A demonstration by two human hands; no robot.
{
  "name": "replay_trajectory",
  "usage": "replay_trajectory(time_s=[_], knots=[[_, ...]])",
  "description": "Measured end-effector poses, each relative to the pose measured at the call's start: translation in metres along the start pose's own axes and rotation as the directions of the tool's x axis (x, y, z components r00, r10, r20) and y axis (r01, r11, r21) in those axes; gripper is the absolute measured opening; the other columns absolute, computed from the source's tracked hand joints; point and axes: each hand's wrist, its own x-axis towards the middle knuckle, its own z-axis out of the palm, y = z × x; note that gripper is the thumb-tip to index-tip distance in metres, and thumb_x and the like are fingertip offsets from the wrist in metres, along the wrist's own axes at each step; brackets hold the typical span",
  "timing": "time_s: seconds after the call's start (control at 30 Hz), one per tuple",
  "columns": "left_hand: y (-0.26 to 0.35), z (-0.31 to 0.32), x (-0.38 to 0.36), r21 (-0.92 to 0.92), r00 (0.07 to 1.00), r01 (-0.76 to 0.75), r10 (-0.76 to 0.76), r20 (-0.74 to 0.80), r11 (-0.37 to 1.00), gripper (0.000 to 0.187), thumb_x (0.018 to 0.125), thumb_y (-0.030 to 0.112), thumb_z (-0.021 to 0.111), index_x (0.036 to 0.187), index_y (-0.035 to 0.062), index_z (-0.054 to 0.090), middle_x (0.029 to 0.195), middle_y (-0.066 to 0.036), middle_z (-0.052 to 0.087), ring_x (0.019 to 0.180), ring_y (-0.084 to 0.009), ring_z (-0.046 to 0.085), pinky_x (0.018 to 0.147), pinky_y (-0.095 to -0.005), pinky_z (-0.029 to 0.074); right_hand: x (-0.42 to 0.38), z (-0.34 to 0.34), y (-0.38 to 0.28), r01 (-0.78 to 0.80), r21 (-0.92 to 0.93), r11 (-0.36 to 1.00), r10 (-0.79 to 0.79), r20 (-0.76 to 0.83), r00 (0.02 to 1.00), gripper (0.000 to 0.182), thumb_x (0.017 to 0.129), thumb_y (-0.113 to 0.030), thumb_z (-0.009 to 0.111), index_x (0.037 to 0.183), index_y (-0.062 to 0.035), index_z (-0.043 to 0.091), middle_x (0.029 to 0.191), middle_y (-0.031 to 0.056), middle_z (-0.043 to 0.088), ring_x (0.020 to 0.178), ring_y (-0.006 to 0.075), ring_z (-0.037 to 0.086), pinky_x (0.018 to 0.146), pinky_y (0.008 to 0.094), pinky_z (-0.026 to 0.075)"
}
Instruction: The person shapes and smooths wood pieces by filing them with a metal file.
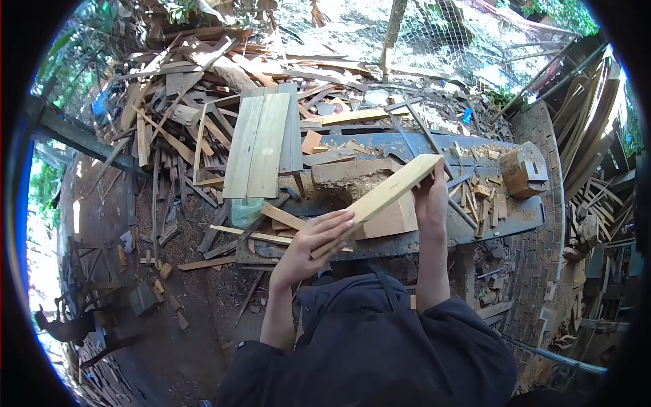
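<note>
Tilted across in front of me is a pale wooden board, its right end higher in the picture than its left. My left hand grips the lower left part, with the fingers laid over the board's face. At the upper right end my right hand holds the board from its outer side; part of its fingers is hidden behind the wood. Below the board, a larger wooden block rests on the dark workbench. A short wood strip lies just beyond my left hand.
A panel of pale planks leans at the bench's left end, with a greenish plastic bag under it. A chunky wood block and small offcuts sit on the right. Behind is a scrap wood pile.
</note>
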Motion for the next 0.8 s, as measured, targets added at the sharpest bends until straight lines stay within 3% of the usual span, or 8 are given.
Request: replay_trajectory(time_s=[0.03,0.13,0.47,0.57,0.63,0.7,0.77,0.8], knots=[[0.003,0.002,0.001,0.006,1.0,-0.003,0.003,-0.004,1.0,0.047,0.093,0.009,0.074,0.139,0.0073,0.067,0.149,-0.012,0.061,0.141,-0.0311,0.053,0.112,-0.0429,0.046,0.003,0.002,0.0,-0.034,0.095,0.995,0.031,0.026,0.999,0.049,0.108,-0.045,0.057,0.129,-0.0012,0.059,0.119,0.0088,0.065,0.109,0.0196,0.065,0.101,0.0372,0.052],[0.015,0.016,0.001,0.475,0.997,-0.082,0.074,0.035,0.876,0.041,0.094,0.018,0.074,0.135,0.0181,0.071,0.15,-0.01,0.059,0.144,-0.0351,0.048,0.115,-0.0478,0.041,0.018,0.007,-0.001,-0.046,0.148,0.988,0.047,-0.008,0.999,0.042,0.111,-0.034,0.054,0.131,0.0021,0.058,0.126,0.0113,0.065,0.116,0.023,0.064,0.104,0.0408,0.051],[0.021,0.066,0.025,0.68,0.987,0.034,-0.131,0.092,0.732,0.085,0.079,0.038,0.085,0.156,0.0281,0.049,0.169,-0.022,0.024,0.158,-0.0389,0.021,0.119,-0.0504,0.036,0.061,0.009,-0.02,-0.06,0.242,0.968,0.038,0.093,0.995,0.037,0.112,-0.025,0.048,0.139,0.0014,0.053,0.134,0.0132,0.063,0.124,0.0259,0.062,0.108,0.0425,0.05],[0.024,0.073,0.036,0.599,0.991,0.094,-0.13,0.017,0.795,0.087,0.077,0.038,0.088,0.154,0.0213,0.052,0.168,-0.02,0.028,0.154,-0.0408,0.03,0.119,-0.0507,0.038,0.079,-0.001,-0.024,-0.071,0.258,0.963,0.049,0.088,0.995,0.039,0.112,-0.024,0.048,0.139,0.0029,0.055,0.137,0.014,0.063,0.127,0.0259,0.061,0.112,0.041,0.048],[0.018,0.078,0.04,0.314,0.958,0.261,-0.206,-0.198,0.913,0.088,0.078,0.034,0.089,0.154,0.0121,0.051,0.166,-0.022,0.029,0.151,-0.0395,0.037,0.118,-0.0494,0.04,0.094,-0.009,-0.025,-0.093,0.283,0.955,0.07,0.091,0.993,0.038,0.112,-0.024,0.048,0.139,0.0025,0.055,0.136,0.0144,0.063,0.126,0.0264,0.061,0.111,0.0418,0.048],[0.012,0.084,0.041,0.222,0.909,0.328,-0.243,-0.34,0.918,0.073,0.089,0.021,0.083,0.151,0.0028,0.05,0.157,-0.021,0.045,0.14,-0.0321,0.052,0.113,-0.0439,0.046,0.105,-0.013,-0.025,-0.12,0.305,0.945,0.094,0.098,0.991,0.038,0.112,-0.023,0.048,0.139,0.0022,0.055,0.136,0.0148,0.063,0.126,0.0269,0.062,0.111,0.0426,0.048],[-0.01,0.087,0.031,-0.532,0.664,0.403,-0.638,-0.391,0.745,0.057,0.096,0.009,0.074,0.148,-0.0008,0.052,0.139,-0.015,0.064,0.124,-0.0234,0.064,0.101,-0.0358,0.054,0.112,-0.008,-0.026,-0.149,0.322,0.935,0.111,0.134,0.985,0.036,0.112,-0.023,0.048,0.138,0.0018,0.055,0.135,0.0151,0.064,0.126,0.0279,0.062,0.111,0.0442,0.049],[-0.016,0.088,0.027,-0.532,0.651,0.4,-0.64,-0.409,0.747,0.057,0.096,0.009,0.074,0.148,-0.0008,0.052,0.139,-0.015,0.064,0.124,-0.0234,0.064,0.101,-0.0358,0.054,0.118,-0.005,-0.021,-0.148,0.323,0.935,0.116,0.116,0.986,0.035,0.112,-0.022,0.048,0.136,0.0015,0.056,0.134,0.0145,0.064,0.126,0.0283,0.062,0.11,0.0451,0.05]])
